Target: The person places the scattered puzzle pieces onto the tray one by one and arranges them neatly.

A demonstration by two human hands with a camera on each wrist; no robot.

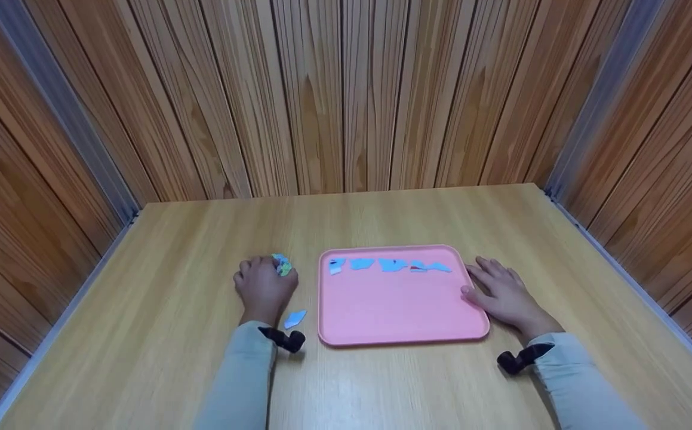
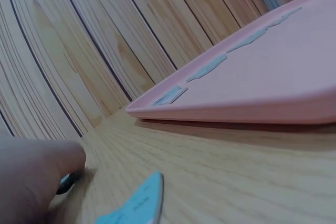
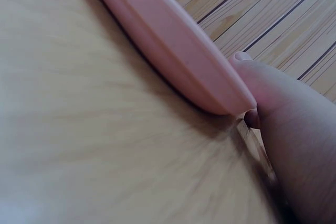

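Note:
In the head view a pink tray (image 1: 404,304) lies on the table, with a row of small blue irregular flat pieces (image 1: 392,264) along its far side. Left of the tray, my left hand (image 1: 266,288) has its fingers curled at a blue-green printed piece (image 1: 284,266), mostly covered by the hand. A blue flat piece (image 1: 295,319) lies on the table between left wrist and tray; the left wrist view shows this piece (image 2: 140,203) close up. My right hand (image 1: 504,298) grips the tray's right rim, its thumb (image 3: 242,56) over the edge and a finger underneath.
The wooden table (image 1: 214,370) is closed in by wood-panelled walls (image 1: 322,95) at the back and both sides. Black wrist-worn devices (image 1: 286,340) sit at both cuffs; the left one is close to the loose blue piece.

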